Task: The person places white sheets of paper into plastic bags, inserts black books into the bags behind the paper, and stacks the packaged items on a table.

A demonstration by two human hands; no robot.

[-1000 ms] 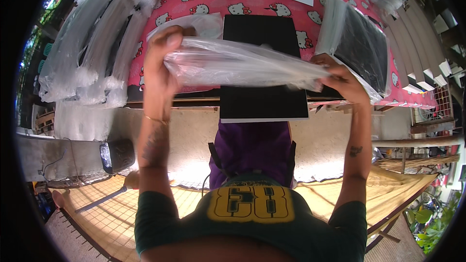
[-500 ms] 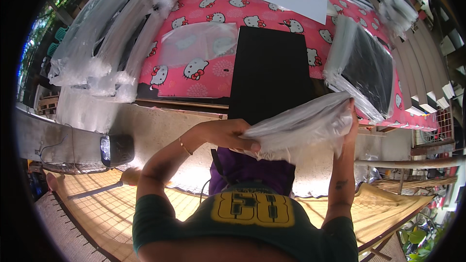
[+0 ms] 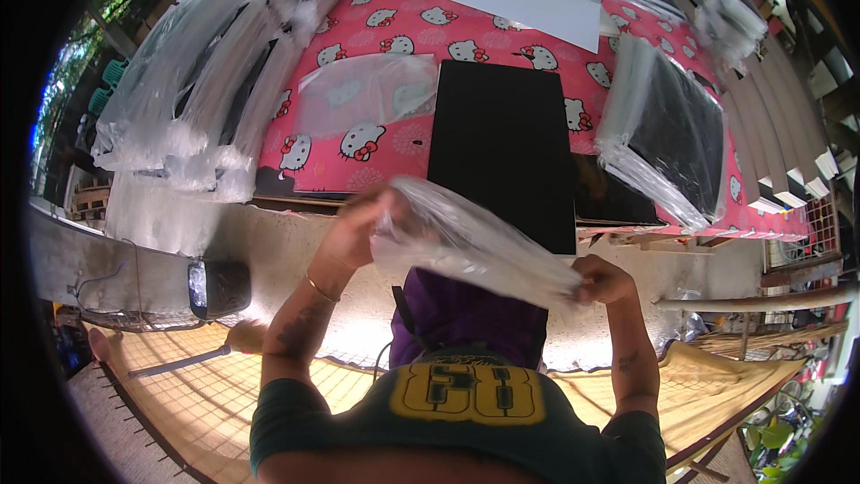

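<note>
A clear plastic sleeve [image 3: 475, 237], crumpled and blurred by motion, stretches between my two hands above my lap. My left hand [image 3: 369, 220] holds its left end, which is raised higher; the fingers are smeared and partly behind the plastic. At the lower right end, my right hand [image 3: 605, 280] pinches the sleeve. Just beyond lies a black rectangular board [image 3: 502, 139], reaching over the near table edge, its lower part partly covered by the sleeve. To its left a flat translucent plastic sheet [image 3: 358, 94] rests on the pink patterned tablecloth [image 3: 358, 168].
Piles of plastic-wrapped packs [image 3: 193, 81] line the table's left side. A plastic-wrapped dark pack [image 3: 676, 130] lies right of the board, beside stacked grey-brown boards [image 3: 775, 116]. White sheets [image 3: 528, 4] lie farther back. A dark container [image 3: 219, 289] stands at lower left.
The sleeve has swung over: its left end rose with my left hand, while my right hand came down and inward with the other end. More of the board's right edge shows.
</note>
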